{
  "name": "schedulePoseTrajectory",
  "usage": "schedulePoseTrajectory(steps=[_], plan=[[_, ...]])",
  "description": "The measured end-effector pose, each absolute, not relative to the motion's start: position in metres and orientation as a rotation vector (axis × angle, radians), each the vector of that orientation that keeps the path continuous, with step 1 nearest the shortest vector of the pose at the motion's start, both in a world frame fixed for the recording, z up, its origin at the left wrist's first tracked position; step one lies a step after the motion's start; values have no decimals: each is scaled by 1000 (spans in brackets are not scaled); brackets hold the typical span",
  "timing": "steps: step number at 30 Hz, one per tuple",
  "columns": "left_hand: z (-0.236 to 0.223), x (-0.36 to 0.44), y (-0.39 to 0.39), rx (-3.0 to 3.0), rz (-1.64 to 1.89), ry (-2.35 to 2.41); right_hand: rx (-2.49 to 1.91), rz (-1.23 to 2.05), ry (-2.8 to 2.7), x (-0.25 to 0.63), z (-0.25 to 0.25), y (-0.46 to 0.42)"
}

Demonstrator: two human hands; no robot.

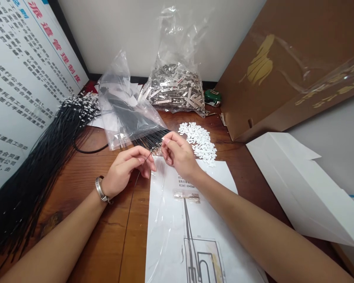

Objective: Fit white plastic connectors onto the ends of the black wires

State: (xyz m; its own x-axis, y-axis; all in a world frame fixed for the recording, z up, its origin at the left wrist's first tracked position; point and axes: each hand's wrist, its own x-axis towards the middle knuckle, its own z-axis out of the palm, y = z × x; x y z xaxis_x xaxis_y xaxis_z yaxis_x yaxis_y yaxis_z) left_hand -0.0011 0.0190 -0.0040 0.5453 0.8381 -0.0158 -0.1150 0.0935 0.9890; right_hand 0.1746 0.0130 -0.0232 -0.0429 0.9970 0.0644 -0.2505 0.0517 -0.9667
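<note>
A thin black wire [137, 179] runs through the fingers of my left hand [129, 167], which is closed in a pinch on it. The wire's tip points up toward my right hand [178, 155]. Thumb and forefinger of that hand are pressed together; a whitish spot shows at their tips, too small to name. Behind both hands, black wires [149, 138] stick out of a clear plastic bag [107, 135], with shiny ends close to my fingers. A pile of small white plastic pieces [199, 141] lies just beyond my right hand.
On the left lies a large bundle of black wires [32, 169] with white ends. A clear bag of metal strips [177, 88] stands at the back beside a green object [212, 97]. A printed drawing sheet [165, 236] lies beneath my right forearm. Right: brown box [283, 78], white carton [297, 184].
</note>
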Motion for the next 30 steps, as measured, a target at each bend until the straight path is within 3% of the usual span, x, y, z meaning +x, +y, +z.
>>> schedulePoseTrajectory(steps=[9,18,30], plan=[[-8,0,20,1242,885,780,-973,1300,-955,176,-26,16],[-13,-1,21,1221,913,844,-986,1173,-1481,173,-23,6],[-2,3,16,1429,864,904,-908,1210,-1598,175,-22,4]])
